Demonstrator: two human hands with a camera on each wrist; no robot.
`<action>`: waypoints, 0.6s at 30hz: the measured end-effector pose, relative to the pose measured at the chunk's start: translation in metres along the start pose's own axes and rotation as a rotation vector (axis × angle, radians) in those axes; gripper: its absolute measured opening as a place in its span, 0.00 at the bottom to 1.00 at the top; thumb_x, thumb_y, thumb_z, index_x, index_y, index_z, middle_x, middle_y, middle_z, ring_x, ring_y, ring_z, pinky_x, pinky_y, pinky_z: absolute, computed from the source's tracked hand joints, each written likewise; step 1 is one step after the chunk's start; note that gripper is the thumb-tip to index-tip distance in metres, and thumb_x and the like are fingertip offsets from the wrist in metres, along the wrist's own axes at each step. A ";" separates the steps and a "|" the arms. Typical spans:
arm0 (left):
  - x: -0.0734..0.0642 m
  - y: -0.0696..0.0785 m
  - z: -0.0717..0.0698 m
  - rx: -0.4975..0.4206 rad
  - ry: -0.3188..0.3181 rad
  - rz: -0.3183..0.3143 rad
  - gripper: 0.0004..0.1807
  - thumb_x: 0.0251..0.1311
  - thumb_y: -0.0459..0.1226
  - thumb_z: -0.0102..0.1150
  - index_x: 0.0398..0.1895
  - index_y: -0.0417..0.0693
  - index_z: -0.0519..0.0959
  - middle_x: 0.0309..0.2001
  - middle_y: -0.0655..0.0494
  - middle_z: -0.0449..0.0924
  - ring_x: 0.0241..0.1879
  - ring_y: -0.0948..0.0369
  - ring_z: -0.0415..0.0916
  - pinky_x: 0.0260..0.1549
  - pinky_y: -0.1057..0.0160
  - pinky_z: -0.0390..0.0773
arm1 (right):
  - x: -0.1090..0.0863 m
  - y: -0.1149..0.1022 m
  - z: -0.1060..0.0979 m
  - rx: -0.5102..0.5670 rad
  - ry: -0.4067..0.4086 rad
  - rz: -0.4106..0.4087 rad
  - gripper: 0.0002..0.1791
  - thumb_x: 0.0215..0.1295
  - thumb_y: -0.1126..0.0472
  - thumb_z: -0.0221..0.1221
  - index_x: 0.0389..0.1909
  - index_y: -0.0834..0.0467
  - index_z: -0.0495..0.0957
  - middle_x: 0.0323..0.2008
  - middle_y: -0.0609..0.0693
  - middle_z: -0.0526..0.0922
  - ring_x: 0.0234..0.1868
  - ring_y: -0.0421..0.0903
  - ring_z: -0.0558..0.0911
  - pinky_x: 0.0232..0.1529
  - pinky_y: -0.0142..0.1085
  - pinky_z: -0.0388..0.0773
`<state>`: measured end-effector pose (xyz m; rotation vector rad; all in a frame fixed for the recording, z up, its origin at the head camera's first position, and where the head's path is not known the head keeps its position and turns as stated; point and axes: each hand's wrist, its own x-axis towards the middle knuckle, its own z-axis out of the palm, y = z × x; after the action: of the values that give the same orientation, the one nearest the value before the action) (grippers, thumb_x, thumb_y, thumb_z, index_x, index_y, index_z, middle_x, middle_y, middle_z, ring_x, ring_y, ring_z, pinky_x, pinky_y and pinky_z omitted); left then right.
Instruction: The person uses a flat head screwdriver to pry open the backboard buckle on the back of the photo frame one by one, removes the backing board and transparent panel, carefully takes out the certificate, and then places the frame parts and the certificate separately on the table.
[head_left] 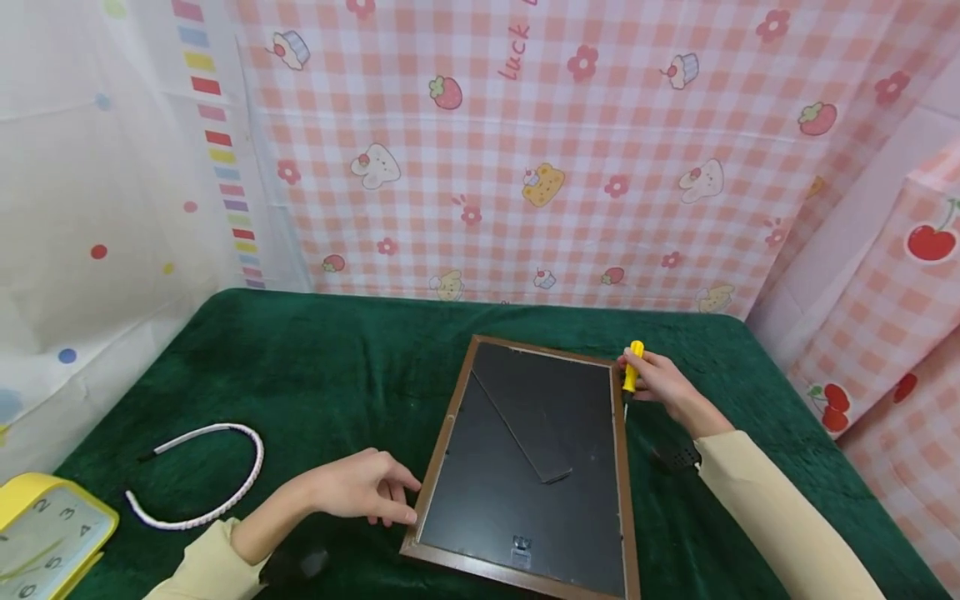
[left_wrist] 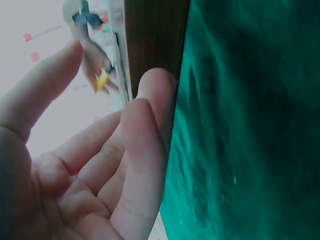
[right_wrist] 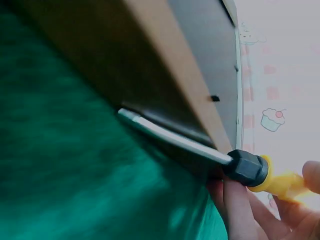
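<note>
A brown wooden picture frame (head_left: 517, 467) lies on the green cloth with its black backing up. A folded stand flap shows in the backing, with a small metal clip (head_left: 521, 546) near the front edge. At the frame's left side, fingertips of my left hand (head_left: 367, 487) touch the wooden edge (left_wrist: 155, 40); the fingers are loosely bent. My right hand (head_left: 660, 383), by the far right corner, holds a screwdriver (head_left: 633, 371) with a yellow handle (right_wrist: 280, 185). Its metal shaft (right_wrist: 175, 140) points down along the frame's outer side.
A white headband (head_left: 258, 454) lies on the cloth at the left. A yellow clock (head_left: 56, 533) stands at the near left corner. Pink checked curtain (head_left: 525, 125) hangs behind the green-covered table (head_left: 337, 358), and a white dotted sheet (head_left: 112, 208) hangs at the left.
</note>
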<state>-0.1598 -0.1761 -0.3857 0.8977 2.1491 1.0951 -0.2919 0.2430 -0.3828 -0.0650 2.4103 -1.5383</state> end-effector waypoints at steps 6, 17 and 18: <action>0.000 0.008 0.013 -0.040 -0.060 0.026 0.23 0.55 0.39 0.57 0.47 0.29 0.72 0.23 0.61 0.78 0.18 0.66 0.74 0.19 0.68 0.75 | 0.028 -0.012 0.013 -0.072 -0.042 0.009 0.31 0.68 0.45 0.38 0.58 0.66 0.60 0.54 0.64 0.62 0.51 0.57 0.67 0.48 0.46 0.68; 0.009 0.013 0.023 0.017 -0.006 -0.025 0.26 0.56 0.42 0.56 0.50 0.30 0.69 0.25 0.66 0.75 0.16 0.67 0.73 0.20 0.70 0.74 | 0.056 -0.029 0.032 -0.148 -0.053 -0.034 0.28 0.67 0.47 0.41 0.57 0.64 0.64 0.44 0.61 0.68 0.40 0.53 0.71 0.42 0.43 0.71; 0.010 0.013 0.024 0.044 0.038 -0.048 0.29 0.55 0.44 0.57 0.52 0.29 0.68 0.25 0.66 0.75 0.14 0.67 0.71 0.18 0.70 0.73 | 0.057 -0.029 0.033 -0.148 -0.050 -0.033 0.28 0.68 0.47 0.40 0.57 0.64 0.64 0.44 0.61 0.68 0.40 0.52 0.71 0.42 0.42 0.71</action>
<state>-0.1452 -0.1514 -0.3888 0.8473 2.2213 1.0534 -0.3412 0.1908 -0.3816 -0.1720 2.4916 -1.3525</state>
